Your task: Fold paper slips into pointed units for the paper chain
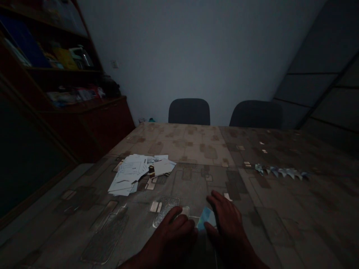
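Note:
A small light-blue piece of paper (206,217) lies between my hands near the table's front edge. My right hand (228,220) has its thumb on the near part of the paper, with the fingers bent around its far right side. Curled at the paper's lower left edge is my left hand (178,231), closed with the thumb side up; its fingertips are partly hidden and seem to pinch that edge. Dim light hides the area just below both hands.
A loose pile of white paper sheets (131,172) lies on the left of the patterned table (190,145). On the right stretches a row of small folded paper pieces (283,172). Two dark chairs (189,111) stand beyond the far edge, and a shelf unit (103,119) at the left.

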Motion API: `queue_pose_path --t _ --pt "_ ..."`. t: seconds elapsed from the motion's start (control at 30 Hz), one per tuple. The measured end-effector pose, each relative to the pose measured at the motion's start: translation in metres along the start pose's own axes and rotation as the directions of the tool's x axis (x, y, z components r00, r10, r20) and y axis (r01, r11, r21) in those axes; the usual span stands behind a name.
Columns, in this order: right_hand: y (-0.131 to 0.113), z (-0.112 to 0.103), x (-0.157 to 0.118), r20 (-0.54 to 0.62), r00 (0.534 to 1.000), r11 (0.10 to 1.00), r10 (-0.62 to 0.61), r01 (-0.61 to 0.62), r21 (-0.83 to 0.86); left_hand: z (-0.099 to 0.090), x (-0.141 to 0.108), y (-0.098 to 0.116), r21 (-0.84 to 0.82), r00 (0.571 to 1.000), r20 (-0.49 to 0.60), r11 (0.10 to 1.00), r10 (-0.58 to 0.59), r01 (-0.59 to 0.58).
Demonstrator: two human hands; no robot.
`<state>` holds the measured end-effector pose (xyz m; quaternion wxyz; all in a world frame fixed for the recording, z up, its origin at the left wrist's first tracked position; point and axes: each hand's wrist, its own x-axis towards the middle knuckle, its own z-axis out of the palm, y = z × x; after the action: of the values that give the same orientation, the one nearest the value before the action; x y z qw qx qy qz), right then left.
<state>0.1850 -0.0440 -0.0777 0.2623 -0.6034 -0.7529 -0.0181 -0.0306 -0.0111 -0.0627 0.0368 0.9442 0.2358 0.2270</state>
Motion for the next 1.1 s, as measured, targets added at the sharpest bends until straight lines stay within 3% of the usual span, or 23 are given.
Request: queue_pose_path --t 0.1,0.27,0.4,0.63,0.93,1.03,1.1 --pt "0.003 0.004 0.000 0.029 1.000 1.000 -0.011 0.011 0.021 -0.003 0.001 0.000 0.004 1.000 -0.016 1.000 0.019 -0.019" --pt "0.023 -0.010 -0.006 0.121 0.981 0.988 0.152 -0.153 0.006 -0.007 0.002 0.001 -0.005 0.999 -0.025 1.000 0.022 -0.022" --pt "0.030 -0.020 -0.011 0.099 0.971 0.974 0.218 -0.222 0.034 -0.007 0.000 0.000 -0.064 1.000 0.016 0.998 -0.018 0.019" --pt "0.028 -0.020 -0.012 0.055 0.976 0.974 0.212 -0.215 0.068 -0.005 -0.004 0.000 -0.102 0.999 0.018 0.994 -0.034 0.036" --pt "0.040 -0.023 -0.014 0.083 0.987 0.986 0.138 -0.145 0.080 -0.009 0.000 0.000 -0.204 0.989 -0.008 0.969 -0.146 0.141" --pt "0.035 -0.021 -0.010 0.073 0.983 0.983 0.166 -0.170 0.062 -0.007 -0.001 0.000 -0.212 0.986 -0.011 0.964 -0.166 0.160" --pt "0.027 -0.020 -0.004 0.126 0.979 0.984 0.159 -0.167 0.062 -0.005 -0.002 0.000 -0.211 0.980 -0.023 0.959 -0.199 0.189"
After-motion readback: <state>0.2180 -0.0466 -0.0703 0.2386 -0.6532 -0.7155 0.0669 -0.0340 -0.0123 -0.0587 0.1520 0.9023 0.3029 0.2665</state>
